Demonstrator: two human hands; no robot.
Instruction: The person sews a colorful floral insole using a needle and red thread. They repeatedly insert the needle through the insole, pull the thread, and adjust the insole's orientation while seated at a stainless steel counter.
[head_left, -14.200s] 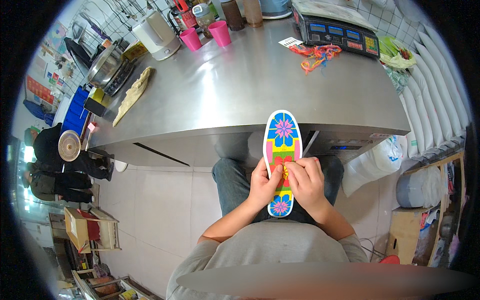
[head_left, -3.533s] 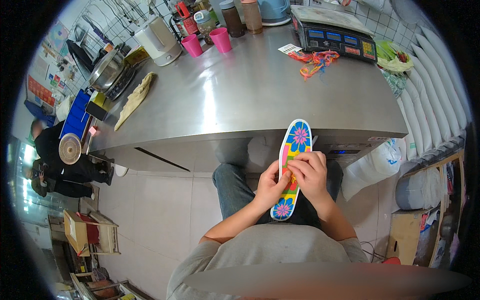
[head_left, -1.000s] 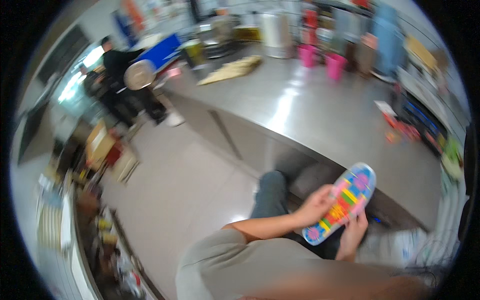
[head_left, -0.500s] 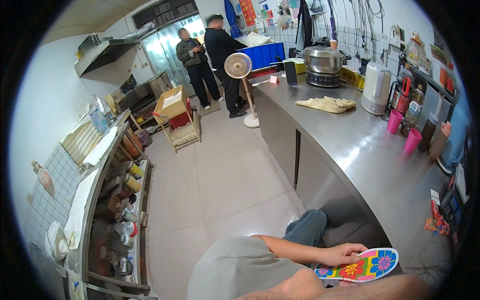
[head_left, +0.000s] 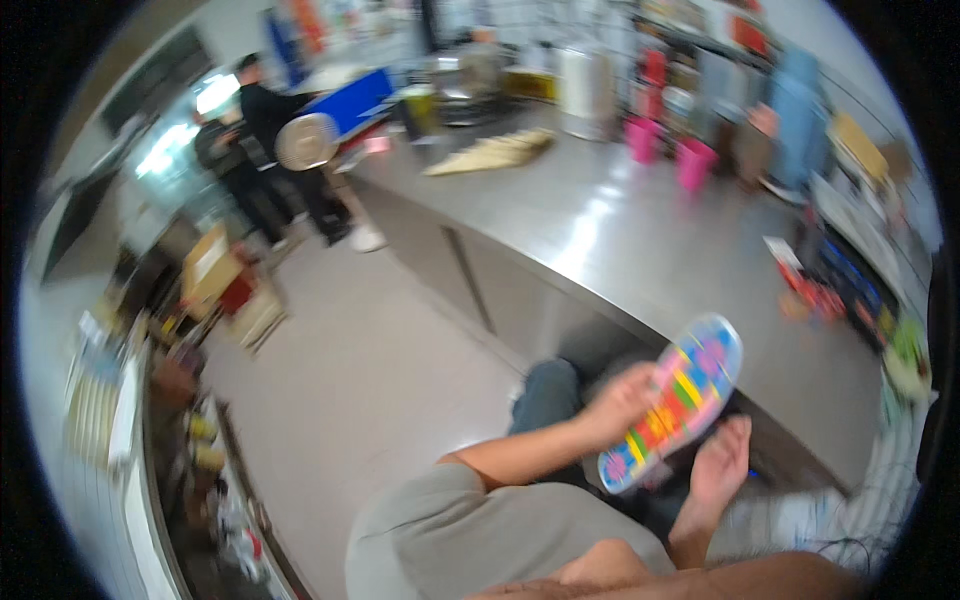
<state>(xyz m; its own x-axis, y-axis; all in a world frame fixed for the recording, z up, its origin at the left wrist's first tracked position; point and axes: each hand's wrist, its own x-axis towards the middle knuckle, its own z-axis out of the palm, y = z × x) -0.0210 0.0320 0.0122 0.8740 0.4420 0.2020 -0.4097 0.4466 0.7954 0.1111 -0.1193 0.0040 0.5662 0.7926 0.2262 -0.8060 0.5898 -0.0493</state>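
A brightly patterned shoe insole [head_left: 667,418] with flower shapes in blue, pink, red, yellow and green is held up over my lap, tilted with its wide end toward the counter. My left hand [head_left: 618,408] grips it by its left edge, thumb over the patterned face. Just right of the insole and apart from it, my right hand [head_left: 716,466] is raised with its fingers curled together at the tips. Motion blur hides whatever may be pinched there.
A steel counter [head_left: 640,260] runs in front of me, with pink cups [head_left: 694,163], a folded cloth [head_left: 490,153], a pot [head_left: 466,85] and red threads [head_left: 808,300]. Two people [head_left: 270,120] stand at the back near a fan [head_left: 307,142]. Shelves line the left.
My view has swung to the right. The insole has gone from lying nearly level to tilted upright. My right hand, mostly hidden behind it before, now shows beside it.
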